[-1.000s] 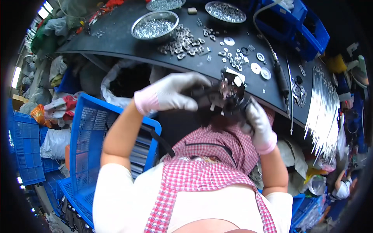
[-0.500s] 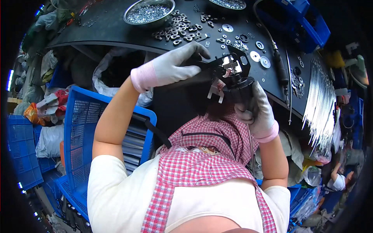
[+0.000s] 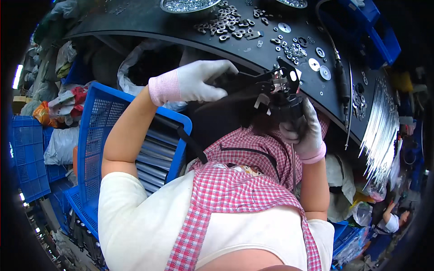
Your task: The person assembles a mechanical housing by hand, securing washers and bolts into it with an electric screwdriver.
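In white gloves with pink cuffs, both my hands are over my lap at the table's near edge. My right hand [image 3: 307,131] grips a black mechanical assembly [image 3: 285,106] by its round lower housing. Shiny metal parts and a black plate sit at its top, and a thin metal rod [image 3: 294,169] hangs below. My left hand [image 3: 199,81] is left of the assembly, thumb and index finger spread apart. A thin dark arm of the assembly reaches toward its index fingertip; whether they touch is unclear. Below that arm a dark, blurred shape lies between hand and assembly.
The black table [image 3: 149,25] bears a metal bowl [image 3: 190,6] of small parts, loose metal links [image 3: 226,22], washers [image 3: 325,72], a power screwdriver [image 3: 341,81] and many thin rods [image 3: 379,131]. Left of me stands a blue crate [image 3: 97,117] with metal tubes. Another person [image 3: 391,221] is at far right.
The assembly and my right hand have shifted slightly right in view, as has the table. My left hand has drawn back a little from the assembly, widening the gap.
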{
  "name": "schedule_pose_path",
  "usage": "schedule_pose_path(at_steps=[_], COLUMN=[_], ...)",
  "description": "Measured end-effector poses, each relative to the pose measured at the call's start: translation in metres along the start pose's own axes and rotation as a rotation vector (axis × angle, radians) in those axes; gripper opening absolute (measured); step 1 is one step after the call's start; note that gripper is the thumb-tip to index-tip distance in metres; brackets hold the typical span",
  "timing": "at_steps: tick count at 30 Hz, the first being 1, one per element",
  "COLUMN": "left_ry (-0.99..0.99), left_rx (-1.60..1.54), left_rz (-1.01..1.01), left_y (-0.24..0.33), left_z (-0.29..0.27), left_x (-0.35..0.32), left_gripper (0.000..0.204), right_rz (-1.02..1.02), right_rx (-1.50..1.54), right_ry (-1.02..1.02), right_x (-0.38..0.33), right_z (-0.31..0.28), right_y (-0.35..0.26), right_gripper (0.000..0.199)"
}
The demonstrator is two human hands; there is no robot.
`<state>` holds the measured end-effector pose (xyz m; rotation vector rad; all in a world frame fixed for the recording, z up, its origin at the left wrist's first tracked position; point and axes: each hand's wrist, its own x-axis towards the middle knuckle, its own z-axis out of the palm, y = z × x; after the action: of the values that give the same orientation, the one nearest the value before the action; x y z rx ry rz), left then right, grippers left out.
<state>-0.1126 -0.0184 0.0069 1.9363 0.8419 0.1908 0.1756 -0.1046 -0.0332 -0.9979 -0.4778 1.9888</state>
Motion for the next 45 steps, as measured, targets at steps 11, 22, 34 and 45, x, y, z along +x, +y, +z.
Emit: schedule_pose_path(at_steps=[11,22,34,45], left_ry=[0.301,0.418,0.295,0.687], left_rx=[-0.076,0.22,0.11,-0.091], left_rz=[0.017,0.251,0.184,0.136], left_y=[-0.007,0.002,0.003,0.007], left_z=[0.04,0.072,0.083,0.04], left_x=[-0.012,-0.041,-0.046,-0.065], left_gripper=[0.026,0.03,0.021,0.02], right_rz=[-0.327,-0.159,-0.229,-0.419], right_rx=[-0.414,-0.805,-0.776,-0.788], right_ry=[-0.019,-0.024,0.003,-0.067], right_x=[0.006,-0.01,-0.016,-0.029], right_z=[-0.012,0.037,0.039,0.0], right_y=[0.015,-0.015,0.0,0.012], right_gripper=[0.048,0.02,0.024,0.071])
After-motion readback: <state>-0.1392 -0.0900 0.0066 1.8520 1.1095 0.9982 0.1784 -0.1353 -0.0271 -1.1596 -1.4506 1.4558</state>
